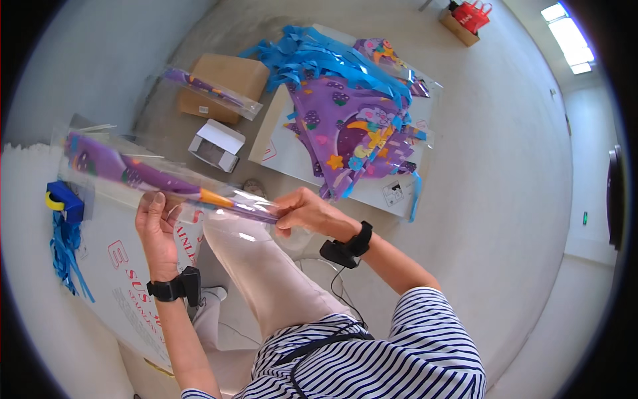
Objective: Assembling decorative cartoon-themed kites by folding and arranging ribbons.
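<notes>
Between both hands I hold a long purple felt cone [143, 174] with an orange band, wrapped in a clear plastic sleeve. My left hand [157, 223] grips the sleeve near its middle from below. My right hand [307, 210] pinches the narrow end of the sleeve. Both wrists wear black bands with small devices. A pile of purple felt cones [349, 130] with coloured cut-outs and blue ribbons [312, 53] lies on a white board [292, 163] ahead of me.
A brown cardboard box [222, 83] carries another wrapped purple cone [209, 90]. A small open white box [216, 146] stands on the floor. A blue tape dispenser [64, 201] and blue ribbons [66, 256] lie on the white board at my left. Red bags [473, 14] stand far off.
</notes>
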`<state>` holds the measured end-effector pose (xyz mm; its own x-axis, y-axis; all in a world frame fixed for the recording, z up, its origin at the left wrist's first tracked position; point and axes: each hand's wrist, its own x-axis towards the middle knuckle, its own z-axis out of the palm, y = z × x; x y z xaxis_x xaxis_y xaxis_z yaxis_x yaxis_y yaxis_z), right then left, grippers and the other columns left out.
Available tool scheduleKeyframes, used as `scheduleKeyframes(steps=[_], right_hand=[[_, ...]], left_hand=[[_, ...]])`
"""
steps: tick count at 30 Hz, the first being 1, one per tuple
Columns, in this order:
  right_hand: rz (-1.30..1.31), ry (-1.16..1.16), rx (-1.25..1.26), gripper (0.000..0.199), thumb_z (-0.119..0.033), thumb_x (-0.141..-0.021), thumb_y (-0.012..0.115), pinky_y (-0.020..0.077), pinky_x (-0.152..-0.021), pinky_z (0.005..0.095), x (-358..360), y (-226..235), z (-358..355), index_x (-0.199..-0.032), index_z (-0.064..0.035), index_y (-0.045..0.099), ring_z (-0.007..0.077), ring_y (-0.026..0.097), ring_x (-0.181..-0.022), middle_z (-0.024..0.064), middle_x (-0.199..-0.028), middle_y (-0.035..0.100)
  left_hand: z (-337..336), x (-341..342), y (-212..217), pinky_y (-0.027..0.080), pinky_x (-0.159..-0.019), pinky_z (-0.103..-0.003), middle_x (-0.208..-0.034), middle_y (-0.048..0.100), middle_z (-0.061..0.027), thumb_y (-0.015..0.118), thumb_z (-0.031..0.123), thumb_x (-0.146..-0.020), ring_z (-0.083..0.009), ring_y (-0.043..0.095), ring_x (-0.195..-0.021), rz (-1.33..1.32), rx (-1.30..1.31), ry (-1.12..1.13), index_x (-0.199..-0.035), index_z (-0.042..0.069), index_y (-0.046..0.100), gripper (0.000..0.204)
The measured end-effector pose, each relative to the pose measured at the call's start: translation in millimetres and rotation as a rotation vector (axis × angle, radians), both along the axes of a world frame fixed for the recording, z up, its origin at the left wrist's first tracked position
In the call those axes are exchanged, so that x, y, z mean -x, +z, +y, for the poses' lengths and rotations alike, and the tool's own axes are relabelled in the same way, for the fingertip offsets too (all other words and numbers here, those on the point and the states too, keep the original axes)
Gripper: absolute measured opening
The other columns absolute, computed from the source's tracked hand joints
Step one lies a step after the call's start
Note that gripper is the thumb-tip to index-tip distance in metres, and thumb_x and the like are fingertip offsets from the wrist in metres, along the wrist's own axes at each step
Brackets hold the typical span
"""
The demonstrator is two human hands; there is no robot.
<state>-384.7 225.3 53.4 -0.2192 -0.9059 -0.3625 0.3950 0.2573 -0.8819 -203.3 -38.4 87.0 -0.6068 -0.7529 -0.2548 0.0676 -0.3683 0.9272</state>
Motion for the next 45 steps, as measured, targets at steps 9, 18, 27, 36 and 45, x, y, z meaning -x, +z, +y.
scheduleKeyframes(steps=[9,18,27,36,45], right_hand=[[-0.045,-0.296,-0.108,0.025,0.004,-0.086,0.062,0.0525,-0.067,0.0281,51,-77,13,-0.109,0.0069,0.068,0.0166,0.066,-0.069,0.0098,-0.079,0.069],[-0.046,-0.407,-0.273,0.032,0.003,-0.079,0.063,0.0573,-0.063,0.0318,134,-191,-68,-0.111,0.0081,0.063,0.0232,0.069,-0.065,0.014,-0.08,0.068],[0.099,-0.323,-0.313,0.036,0.003,-0.081,0.066,0.0612,-0.066,0.0313,209,-279,-219,-0.116,0.0068,0.062,0.0228,0.072,-0.069,0.0151,-0.085,0.069],[1.053,0.028,-0.017,0.014,-0.015,-0.061,0.076,0.056,-0.066,0.0318,303,-358,-302,-0.074,-0.0104,0.074,0.0221,0.07,-0.074,0.007,-0.085,0.071],[1.257,0.035,-0.324,0.021,-0.01,-0.072,0.074,0.056,-0.08,0.0331,292,-381,-321,-0.092,-0.0045,0.074,0.03,0.069,-0.092,0.0131,-0.098,0.072]], left_hand=[[-12,-61,-54,0.05,-0.067,-0.035,-0.087,0.063,-0.0091,0.07,0.011,-0.085,-0.0236,0.061,-0.073,-0.765,1.087,-0.181,-0.099,0.004,0.067,0.016],[-5,-95,-95,0.046,-0.071,-0.043,-0.084,0.058,-0.0102,0.071,0.019,-0.084,-0.0321,0.056,-0.079,-0.781,1.301,-0.258,-0.096,0.008,0.058,0.02],[-5,-101,-103,0.043,-0.068,-0.043,-0.081,0.052,-0.0097,0.073,0.02,-0.081,-0.0313,0.053,-0.075,-0.769,1.347,-0.241,-0.097,0.009,0.058,0.025],[-11,-94,-107,0.042,-0.065,-0.04,-0.078,0.051,-0.0052,0.078,0.02,-0.078,-0.0263,0.052,-0.071,-0.726,1.288,-0.314,-0.094,0.01,0.058,0.027],[-10,-102,-106,0.038,-0.065,-0.043,-0.078,0.052,-0.0067,0.076,0.016,-0.078,-0.0282,0.049,-0.068,-0.724,1.235,-0.365,-0.098,0.009,0.055,0.03]])
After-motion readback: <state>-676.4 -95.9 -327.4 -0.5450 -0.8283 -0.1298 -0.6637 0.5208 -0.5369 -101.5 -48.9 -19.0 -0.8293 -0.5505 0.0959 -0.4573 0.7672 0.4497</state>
